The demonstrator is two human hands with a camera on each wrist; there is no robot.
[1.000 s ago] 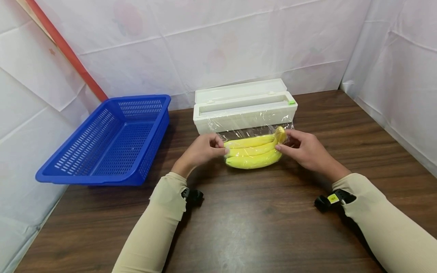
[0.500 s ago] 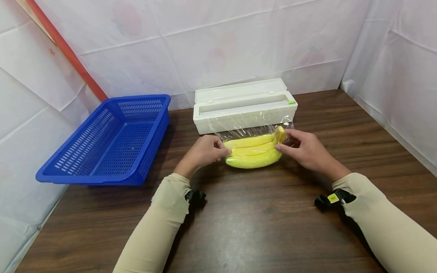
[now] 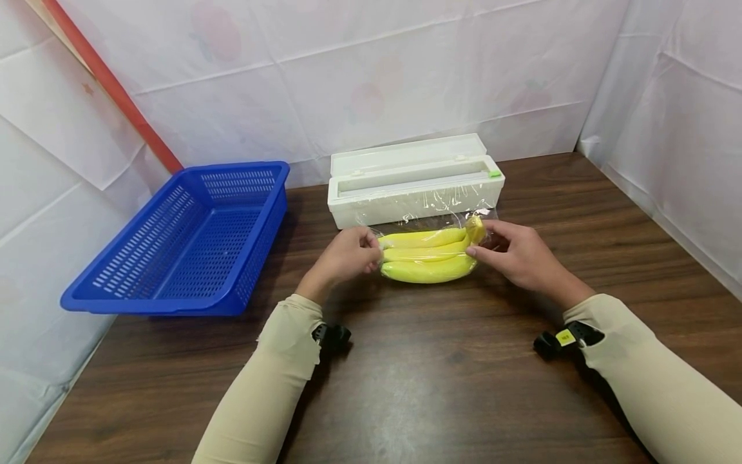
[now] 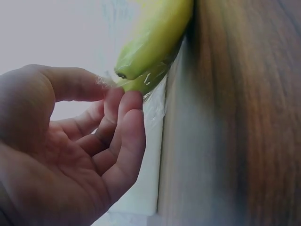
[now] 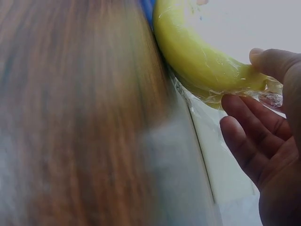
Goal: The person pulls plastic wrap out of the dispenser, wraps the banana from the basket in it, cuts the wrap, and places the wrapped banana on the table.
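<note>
A bunch of yellow bananas (image 3: 428,255), wrapped in clear cling film (image 4: 154,107), lies across the middle in the head view, stem to the right. At the tip end, my left hand (image 3: 346,255) pinches the film between thumb and fingertips, as the left wrist view shows. My right hand (image 3: 518,252) holds the stem end (image 5: 256,77), thumb on the near side and fingers beneath. Just behind the bunch stands a white cling film box (image 3: 414,201) with its lid raised. Shiny film shows in front of the box; whether it is joined to the roll, I cannot tell.
To the left stands a blue perforated basket (image 3: 246,274) on the dark wooden table (image 3: 406,386). White printed sheeting (image 3: 406,71) hangs behind and at both sides. A red strip (image 3: 116,90) slants down behind the basket.
My left hand has shifted a little at the banana tips, first to the right and then back left, and now pinches film there. The bunch has tilted slightly; my right hand stays put.
</note>
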